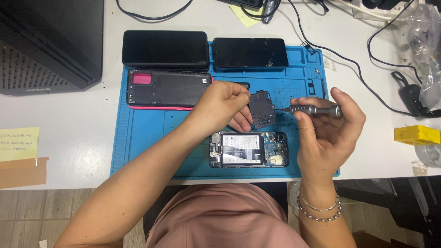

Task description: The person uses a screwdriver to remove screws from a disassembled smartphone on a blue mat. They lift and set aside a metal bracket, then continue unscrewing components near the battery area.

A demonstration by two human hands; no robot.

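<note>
One view only — a camera worn on the person's head, looking almost straight down onto a white table [69,133]. It sits close enough that the blue work mat [151,138] fills the middle of the frame, while the forearms enter from the bottom edge and the lap shows beneath the table's near edge. The far side of the table lies along the top of the picture, with cables running off it; a dark box [50,41] is cut off at the upper left corner. The left hand [225,105] and right hand [328,131] meet near the centre — the view's closest, sharpest part.
</note>
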